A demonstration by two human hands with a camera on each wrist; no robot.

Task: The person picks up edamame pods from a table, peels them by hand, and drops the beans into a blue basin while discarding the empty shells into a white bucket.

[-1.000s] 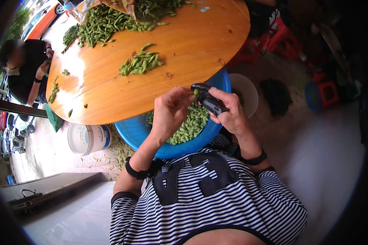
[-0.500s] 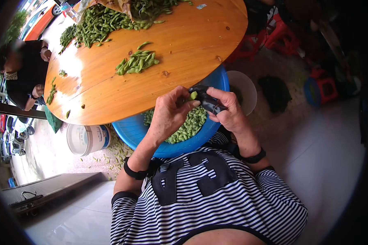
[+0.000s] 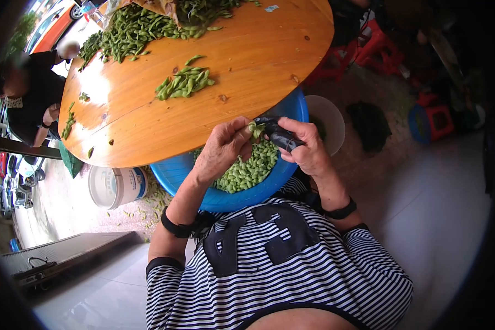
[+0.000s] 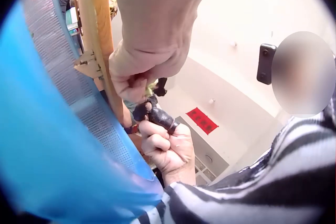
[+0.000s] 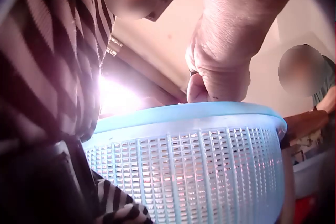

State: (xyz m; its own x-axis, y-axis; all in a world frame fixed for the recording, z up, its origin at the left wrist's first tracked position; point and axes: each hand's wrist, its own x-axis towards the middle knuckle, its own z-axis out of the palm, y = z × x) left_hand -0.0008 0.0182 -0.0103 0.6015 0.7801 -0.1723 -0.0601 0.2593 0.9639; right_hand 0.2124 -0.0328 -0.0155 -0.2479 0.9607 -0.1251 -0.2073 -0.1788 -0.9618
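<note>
In the head view my left hand [image 3: 224,150] pinches a soybean pod [image 3: 256,130], pale green and looking split open. My right hand [image 3: 308,147] meets it from the other side, its thumb and forefinger wrapped in black coverings [image 3: 283,137], the tips closed at the pod. Both hands are over a blue basket [image 3: 298,110] that holds many shelled green soybeans [image 3: 250,173]. In the left wrist view, the black-wrapped fingers [image 4: 160,119] lie just below the left fingertips. The basket's rim [image 5: 210,109] hides the right fingertips in the right wrist view.
A wooden table [image 3: 247,60] overhangs the basket, with a small group of pods [image 3: 184,83] and a large pile of pods [image 3: 132,36]. White buckets [image 3: 118,187] stand either side of the basket. Another person [image 3: 30,99] sits at the table's left. Red stools [image 3: 382,52] stand behind right.
The plump pod between my fingertips now looks opened and flattened. My left hand has turned slightly and stays by the right fingertips. The person at left has raised one hand.
</note>
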